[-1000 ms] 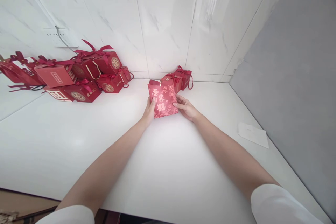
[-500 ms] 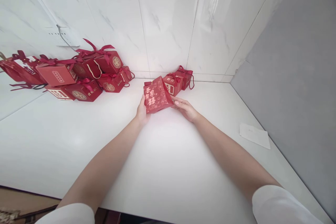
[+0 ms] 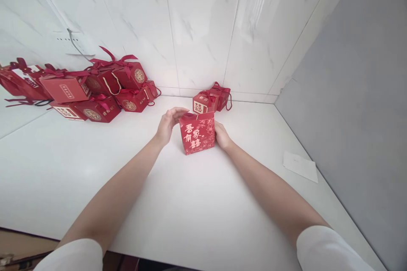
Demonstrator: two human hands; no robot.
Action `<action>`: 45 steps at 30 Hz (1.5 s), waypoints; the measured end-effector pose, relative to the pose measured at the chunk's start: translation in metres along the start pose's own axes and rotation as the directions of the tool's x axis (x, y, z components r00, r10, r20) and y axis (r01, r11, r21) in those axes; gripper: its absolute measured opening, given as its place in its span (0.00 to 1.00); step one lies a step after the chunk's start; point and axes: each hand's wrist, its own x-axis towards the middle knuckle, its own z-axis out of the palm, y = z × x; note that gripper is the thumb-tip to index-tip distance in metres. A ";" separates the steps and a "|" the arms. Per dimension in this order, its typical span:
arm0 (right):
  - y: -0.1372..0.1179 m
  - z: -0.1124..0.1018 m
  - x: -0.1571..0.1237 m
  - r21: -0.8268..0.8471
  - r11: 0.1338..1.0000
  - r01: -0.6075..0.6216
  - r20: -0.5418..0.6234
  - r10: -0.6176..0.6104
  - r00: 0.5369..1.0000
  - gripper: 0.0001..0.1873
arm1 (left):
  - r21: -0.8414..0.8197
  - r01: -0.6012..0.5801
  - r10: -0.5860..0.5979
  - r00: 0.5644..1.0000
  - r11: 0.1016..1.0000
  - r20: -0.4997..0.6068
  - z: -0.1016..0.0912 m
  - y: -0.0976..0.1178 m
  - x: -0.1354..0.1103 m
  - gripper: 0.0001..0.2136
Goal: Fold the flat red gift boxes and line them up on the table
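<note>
A small red gift box (image 3: 197,134) with gold characters stands upright on the white counter (image 3: 190,203) in front of me. My right hand (image 3: 221,136) grips its right side, its fingers partly hidden behind the box. My left hand (image 3: 168,123) hovers just left of the box's top, fingers curved and apart, holding nothing.
Two small red ribbon boxes (image 3: 211,98) stand behind by the tiled wall. A pile of several red gift boxes (image 3: 95,89) lies at the back left. A white paper (image 3: 300,166) rests at the right near the grey wall (image 3: 356,106). The counter's front edge runs along the bottom.
The red box, earlier held tilted between both hands, now stands upright closer to me. My left hand has let go and opened beside its top; my right hand stays on it.
</note>
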 end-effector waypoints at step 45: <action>-0.010 0.031 -0.035 -0.855 0.342 0.391 0.113 -0.613 0.782 0.25 | 0.710 -0.133 -0.024 0.978 0.691 0.207 0.027 0.059 -0.002 0.20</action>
